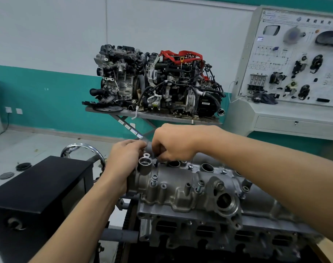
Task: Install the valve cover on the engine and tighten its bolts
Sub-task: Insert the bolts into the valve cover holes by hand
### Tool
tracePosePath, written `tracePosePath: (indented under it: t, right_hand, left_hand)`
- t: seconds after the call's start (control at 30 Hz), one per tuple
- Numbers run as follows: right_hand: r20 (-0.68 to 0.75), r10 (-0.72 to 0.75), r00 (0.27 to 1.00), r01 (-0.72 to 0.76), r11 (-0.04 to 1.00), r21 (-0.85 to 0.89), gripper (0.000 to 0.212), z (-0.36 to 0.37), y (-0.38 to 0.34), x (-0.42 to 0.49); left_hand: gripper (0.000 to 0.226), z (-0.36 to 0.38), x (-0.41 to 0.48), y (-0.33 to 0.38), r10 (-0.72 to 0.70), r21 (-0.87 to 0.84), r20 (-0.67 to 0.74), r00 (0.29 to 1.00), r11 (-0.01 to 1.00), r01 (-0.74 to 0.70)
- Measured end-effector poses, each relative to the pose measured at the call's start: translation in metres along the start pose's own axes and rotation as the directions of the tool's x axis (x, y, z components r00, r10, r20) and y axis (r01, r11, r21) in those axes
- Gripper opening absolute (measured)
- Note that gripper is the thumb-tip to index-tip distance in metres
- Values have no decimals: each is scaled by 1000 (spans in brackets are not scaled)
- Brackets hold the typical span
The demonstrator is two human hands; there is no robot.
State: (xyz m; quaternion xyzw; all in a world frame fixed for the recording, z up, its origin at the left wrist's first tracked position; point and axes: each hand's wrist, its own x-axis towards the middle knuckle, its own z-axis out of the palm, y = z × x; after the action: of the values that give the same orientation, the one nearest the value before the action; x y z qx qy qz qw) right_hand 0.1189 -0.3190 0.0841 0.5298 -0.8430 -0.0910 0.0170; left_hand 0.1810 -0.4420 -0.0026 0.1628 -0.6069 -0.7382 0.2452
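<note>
Valve cover: the valve cover [182, 188] sits already on the engine [209, 230], its long axis running from the far left toward the near right.
Bolts: several bolts [154, 177] stand in their holes along the cover, some seem not fully down.
Right hand: the right hand [173, 143] is curled narrow over the far-left end, pinching a small dark thing – probably a bolt or a tool tip, I cannot tell which.
Left hand: the left hand [124, 160] touches the same end, fingers bent against the round port [145, 164].
Key relation: both hands are at the far-left end – the remaining bolts lie toward the near right, nearer to the right arm.
</note>
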Motion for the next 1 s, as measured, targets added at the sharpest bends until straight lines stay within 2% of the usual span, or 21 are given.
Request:
tracePosePath:
  t: [0.13,0.2,0.5,0.63,0.8,0.93,1.0]
  right_hand:
    - [36,11,999,-11,1000,20,25,7,-4,4]
    - [72,15,997,-15,1000,-7,21,6,-5,5]
    - [164,80,983,-20,940,-339,20,5,-25,12]
    - [162,79,984,-26,952,-305,14,5,-25,15]
    - [84,35,996,-28,996,-79,30,9,-15,9]
    - [60,34,998,-29,996,-87,32,12,-12,10]
    - [39,47,998,-41,989,-143,20,14,-11,11]
  left_hand:
    - [19,-2,-2,-3,-27,-104,-21,999,994,25]
    - [19,-2,-2,-4,-32,-111,-26,999,993,29]
    - [17,-3,-6,-6,-32,-143,-16,999,989,29]
    - [13,-4,-5,-6,-24,-153,-17,1000,988,21]
    - [7,-5,-1,-9,-25,-163,0,1000,986,24]
    - [9,-4,0,-9,-23,-166,4,1000,986,24]
    - [13,-3,-1,-8,-16,-169,3,1000,985,17]
